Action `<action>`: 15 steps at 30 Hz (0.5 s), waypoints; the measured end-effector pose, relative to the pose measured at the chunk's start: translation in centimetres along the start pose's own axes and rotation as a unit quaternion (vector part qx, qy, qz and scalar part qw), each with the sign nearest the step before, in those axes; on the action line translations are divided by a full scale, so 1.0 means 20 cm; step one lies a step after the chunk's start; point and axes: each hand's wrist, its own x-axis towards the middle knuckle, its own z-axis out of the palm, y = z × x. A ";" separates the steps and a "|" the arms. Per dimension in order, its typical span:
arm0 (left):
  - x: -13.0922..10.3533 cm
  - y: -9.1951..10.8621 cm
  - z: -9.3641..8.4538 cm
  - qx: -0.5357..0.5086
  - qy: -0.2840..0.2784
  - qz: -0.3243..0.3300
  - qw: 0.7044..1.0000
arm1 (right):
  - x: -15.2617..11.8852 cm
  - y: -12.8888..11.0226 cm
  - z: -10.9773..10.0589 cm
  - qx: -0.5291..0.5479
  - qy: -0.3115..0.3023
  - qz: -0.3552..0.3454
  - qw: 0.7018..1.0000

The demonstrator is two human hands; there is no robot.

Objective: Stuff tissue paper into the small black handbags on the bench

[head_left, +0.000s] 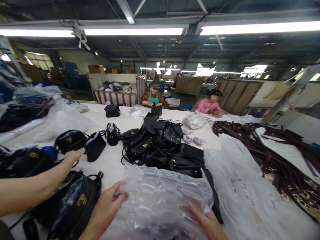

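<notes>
A clear air-cushion plastic sheet [160,196] spreads across the bottom centre. My left hand [107,205] pinches its left edge between thumb and fingers. At its right side my right hand [206,218] grips the film, partly seen through the plastic. Just beyond the sheet lies a heap of black handbags [150,143]. Left of my left hand sits a large black bag [82,200] with a gold clasp and grey filling showing in its opening.
Another person's hand [72,156] reaches in from the left beside small black bags [95,146]. Dark straps [272,156] and plastic sheeting [237,173] cover the right. Two people [153,96] [207,105] sit across the white table [112,166].
</notes>
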 end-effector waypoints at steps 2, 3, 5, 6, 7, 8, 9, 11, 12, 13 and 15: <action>-0.04 0.07 0.07 0.040 -0.006 0.068 0.997 | 0.02 -0.05 0.06 -0.117 0.009 -0.062 0.991; -0.06 0.10 0.12 0.044 -0.024 0.102 0.994 | 0.01 -0.07 0.11 -0.159 0.002 -0.078 0.984; -0.12 0.17 0.24 0.029 -0.073 0.164 0.983 | -0.03 -0.11 0.21 -0.187 -0.045 -0.104 0.976; -0.14 0.21 0.30 0.014 -0.095 0.189 0.977 | -0.06 -0.14 0.26 -0.185 -0.084 -0.123 0.971; -0.17 0.24 0.36 -0.006 -0.115 0.210 0.971 | -0.09 -0.16 0.30 -0.182 -0.117 -0.146 0.965; -0.19 0.27 0.40 -0.030 -0.138 0.222 0.965 | -0.12 -0.19 0.34 -0.185 -0.139 -0.164 0.959; -0.20 0.30 0.43 -0.061 -0.168 0.229 0.957 | -0.15 -0.22 0.37 -0.198 -0.145 -0.173 0.954; -0.18 0.34 0.45 -0.142 -0.240 0.222 0.934 | -0.16 -0.27 0.39 -0.253 -0.129 -0.168 0.944; -0.16 0.34 0.44 -0.187 -0.280 0.215 0.917 | -0.15 -0.28 0.39 -0.282 -0.116 -0.170 0.937; -0.13 0.34 0.43 -0.233 -0.318 0.204 0.896 | -0.14 -0.29 0.38 -0.304 -0.102 -0.180 0.930; -0.06 0.31 0.41 -0.313 -0.366 0.168 0.860 | -0.08 -0.27 0.32 -0.322 -0.072 -0.227 0.917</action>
